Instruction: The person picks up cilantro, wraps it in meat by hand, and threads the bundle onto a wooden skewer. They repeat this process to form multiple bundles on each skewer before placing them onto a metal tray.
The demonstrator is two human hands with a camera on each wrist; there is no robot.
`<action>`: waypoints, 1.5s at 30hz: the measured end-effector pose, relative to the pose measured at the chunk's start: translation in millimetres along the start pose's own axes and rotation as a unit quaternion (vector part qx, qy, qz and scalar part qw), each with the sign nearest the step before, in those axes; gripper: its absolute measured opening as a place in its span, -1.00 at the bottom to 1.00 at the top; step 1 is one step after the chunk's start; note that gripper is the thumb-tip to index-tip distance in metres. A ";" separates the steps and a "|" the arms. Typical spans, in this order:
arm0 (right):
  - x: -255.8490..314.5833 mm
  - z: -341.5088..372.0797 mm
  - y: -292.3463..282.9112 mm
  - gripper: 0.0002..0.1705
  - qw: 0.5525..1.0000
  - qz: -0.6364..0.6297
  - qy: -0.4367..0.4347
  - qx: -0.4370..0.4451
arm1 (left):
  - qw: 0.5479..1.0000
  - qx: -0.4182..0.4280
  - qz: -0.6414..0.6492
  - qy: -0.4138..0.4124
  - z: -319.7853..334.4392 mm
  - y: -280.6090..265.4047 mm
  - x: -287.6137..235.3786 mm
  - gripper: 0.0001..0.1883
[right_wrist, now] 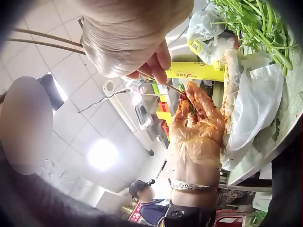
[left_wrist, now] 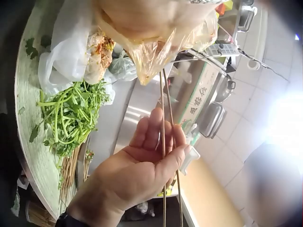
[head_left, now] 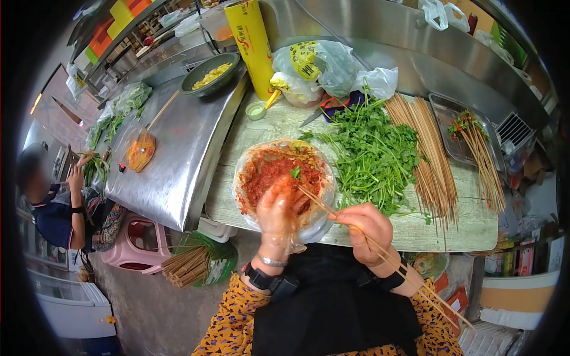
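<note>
A plastic-lined bowl [head_left: 326, 184] of red, chopped-looking paste [head_left: 259, 173] stands at the front edge of the table. Over it, my left hand [head_left: 278, 207], in a clear plastic glove smeared red, pinches a red-coated morsel with a bit of green leaf [head_left: 295, 172] showing. In the right wrist view the gloved fingers [right_wrist: 204, 101] close around this morsel at the skewer tips. Bare, my right hand [head_left: 367, 232] holds two long bamboo skewers [left_wrist: 164, 142] between thumb and fingers, points toward the left hand and long ends trailing past the right wrist.
Right of the bowl lie a heap of cilantro [head_left: 377, 151], a pile of bare skewers [head_left: 433, 172] and a metal tray [head_left: 445, 142] with filled skewers. Scissors [head_left: 312, 117] and a yellow box [head_left: 249, 47] are behind. Another person [head_left: 56, 204] sits left, beyond the steel counter [head_left: 178, 148].
</note>
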State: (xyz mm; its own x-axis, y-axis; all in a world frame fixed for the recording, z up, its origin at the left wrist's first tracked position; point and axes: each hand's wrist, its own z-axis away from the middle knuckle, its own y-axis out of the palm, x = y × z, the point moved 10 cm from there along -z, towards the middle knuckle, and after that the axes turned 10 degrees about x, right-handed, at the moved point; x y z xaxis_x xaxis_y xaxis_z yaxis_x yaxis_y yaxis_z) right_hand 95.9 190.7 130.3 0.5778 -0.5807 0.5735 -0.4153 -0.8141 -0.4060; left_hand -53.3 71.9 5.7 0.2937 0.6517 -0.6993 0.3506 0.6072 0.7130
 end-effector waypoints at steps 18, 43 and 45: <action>7.5 -19.3 7.5 -0.85 0.999 0.026 0.020 0.039 | 0.970 0.013 -0.220 0.104 -5.7 0.4 -26.5 -0.80; 6.2 -23.4 24.4 -0.78 0.998 0.050 0.006 0.030 | 0.978 0.051 -0.178 0.095 -20.2 -12.9 -17.4 -0.76; 4.1 -22.6 27.7 -0.76 0.998 0.056 0.009 0.031 | 0.974 0.027 -0.209 0.086 -19.3 -13.8 -19.6 -0.75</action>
State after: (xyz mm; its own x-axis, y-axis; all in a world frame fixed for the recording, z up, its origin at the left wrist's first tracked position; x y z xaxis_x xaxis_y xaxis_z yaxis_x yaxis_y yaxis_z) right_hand 70.8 165.9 137.5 0.5171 -0.6683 0.5349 -0.4315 -0.7432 -0.5113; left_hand -81.0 59.5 10.6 -0.0356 0.4218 -0.9060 0.4553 0.8139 0.3610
